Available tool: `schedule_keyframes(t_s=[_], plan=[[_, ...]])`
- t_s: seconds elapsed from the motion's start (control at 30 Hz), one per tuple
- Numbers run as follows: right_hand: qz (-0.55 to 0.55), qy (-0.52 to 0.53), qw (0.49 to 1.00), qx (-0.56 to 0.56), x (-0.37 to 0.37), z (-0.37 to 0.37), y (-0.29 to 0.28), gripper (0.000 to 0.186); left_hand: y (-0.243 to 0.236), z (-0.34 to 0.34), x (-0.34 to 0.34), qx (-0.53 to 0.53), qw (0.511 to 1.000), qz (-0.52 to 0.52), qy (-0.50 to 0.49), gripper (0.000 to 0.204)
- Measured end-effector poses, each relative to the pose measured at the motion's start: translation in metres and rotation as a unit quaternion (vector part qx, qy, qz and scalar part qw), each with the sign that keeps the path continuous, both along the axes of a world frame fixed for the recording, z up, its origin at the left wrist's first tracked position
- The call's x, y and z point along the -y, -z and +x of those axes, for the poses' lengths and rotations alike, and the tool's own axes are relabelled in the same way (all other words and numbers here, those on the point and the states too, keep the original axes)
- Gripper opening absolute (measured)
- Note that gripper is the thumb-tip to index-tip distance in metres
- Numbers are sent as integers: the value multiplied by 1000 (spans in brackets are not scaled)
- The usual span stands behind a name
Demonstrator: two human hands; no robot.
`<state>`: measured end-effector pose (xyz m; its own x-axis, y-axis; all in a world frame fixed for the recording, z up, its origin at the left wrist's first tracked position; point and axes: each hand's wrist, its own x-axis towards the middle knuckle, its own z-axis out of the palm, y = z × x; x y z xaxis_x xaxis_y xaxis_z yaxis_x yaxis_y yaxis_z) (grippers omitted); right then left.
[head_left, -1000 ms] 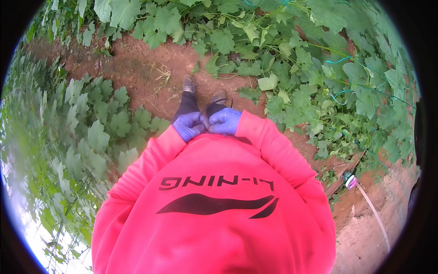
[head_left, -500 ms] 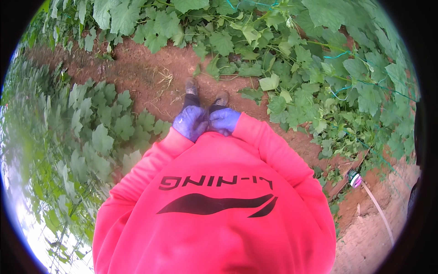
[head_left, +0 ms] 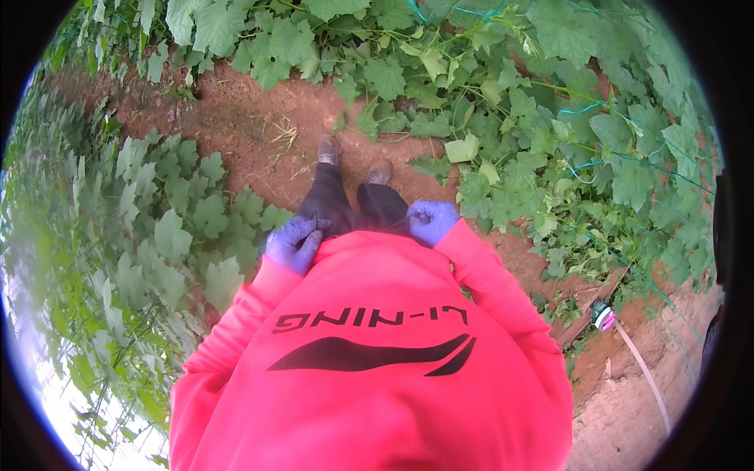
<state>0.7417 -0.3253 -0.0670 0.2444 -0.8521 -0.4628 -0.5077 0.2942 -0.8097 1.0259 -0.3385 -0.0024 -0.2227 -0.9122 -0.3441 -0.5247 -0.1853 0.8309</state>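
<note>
Hem of the red sweatshirt (head_left: 369,243) runs across the middle of the view, just above the dark trousers (head_left: 353,208), and both gloved hands sit on it. Left hand (head_left: 292,243), in a purple glove, has its fingers curled shut on the hem at the left hip; right hand (head_left: 432,221), also in a purple glove, is curled closed against the hem at the right hip, and I cannot tell whether it pinches cloth or only rests there. The two hands are well apart, with the trousers between them. Below them stand two muddy shoes (head_left: 349,161) on a strip of bare red soil (head_left: 259,125). Leafy vines (head_left: 534,118) crowd that strip from the right and the top, and more leaves (head_left: 173,220) press in from the left, leaving only the narrow path free. A pale strap (head_left: 640,369) lies on the soil at the lower right.
</note>
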Motion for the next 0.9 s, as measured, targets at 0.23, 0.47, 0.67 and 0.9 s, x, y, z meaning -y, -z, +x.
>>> schedule_keyframes(t_s=[0.23, 0.47, 0.67, 0.9], plan=[[-13, 39, 997, 58, 53, 36, -28, 9, 52, -18, 21, -287, 893, 346, -3, 20], [-36, -2, 990, 135, 71, 80, -7, 12, 61, -23, 27, -296, 894, 307, 139, 18], [-5, -39, 991, 129, 58, 79, 5, 15, 66, -26, 17, -372, 877, 303, 30, 23], [86, -227, 965, 102, 31, 61, 20, 24, 65, -16, 11, -288, 894, 344, -8, 11]])
